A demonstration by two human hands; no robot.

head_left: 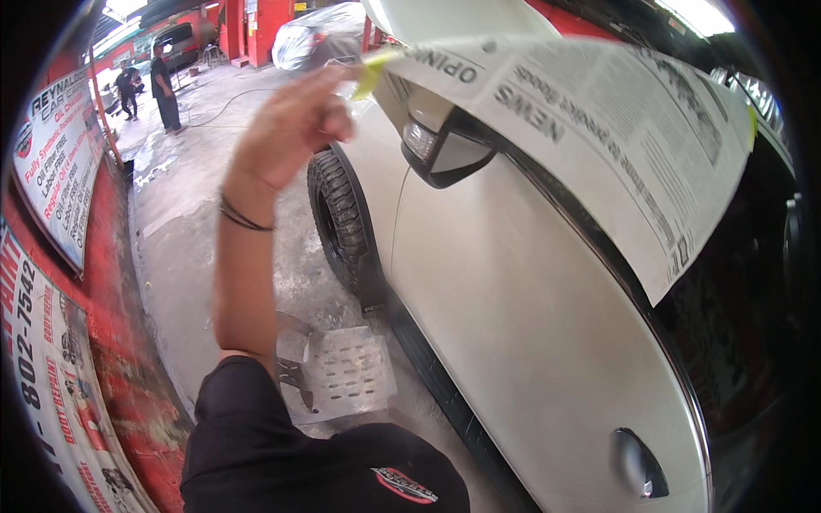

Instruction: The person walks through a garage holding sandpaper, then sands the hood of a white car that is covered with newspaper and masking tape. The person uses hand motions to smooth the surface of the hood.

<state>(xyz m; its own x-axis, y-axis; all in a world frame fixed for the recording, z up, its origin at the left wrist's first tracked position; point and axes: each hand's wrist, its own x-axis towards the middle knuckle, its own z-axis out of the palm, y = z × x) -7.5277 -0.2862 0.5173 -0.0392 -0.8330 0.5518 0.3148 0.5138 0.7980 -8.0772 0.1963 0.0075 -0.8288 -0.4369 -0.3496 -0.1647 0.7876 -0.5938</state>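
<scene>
Signs (56,162) line a red wall (128,376), two people (161,90) stand in the background, and my blurred left hand (295,128) reaches yellow tape (368,75) at a newspaper's (599,128) corner; whether my fingertips pinch it, I cannot tell. The sheet spreads above the mirror (466,162) and pale door (530,325) of a car. My right hand is out of view.

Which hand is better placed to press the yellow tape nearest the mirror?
Probably the left hand: its fingers are at that yellow tape on the newspaper, while the right hand isn't visible.
</scene>
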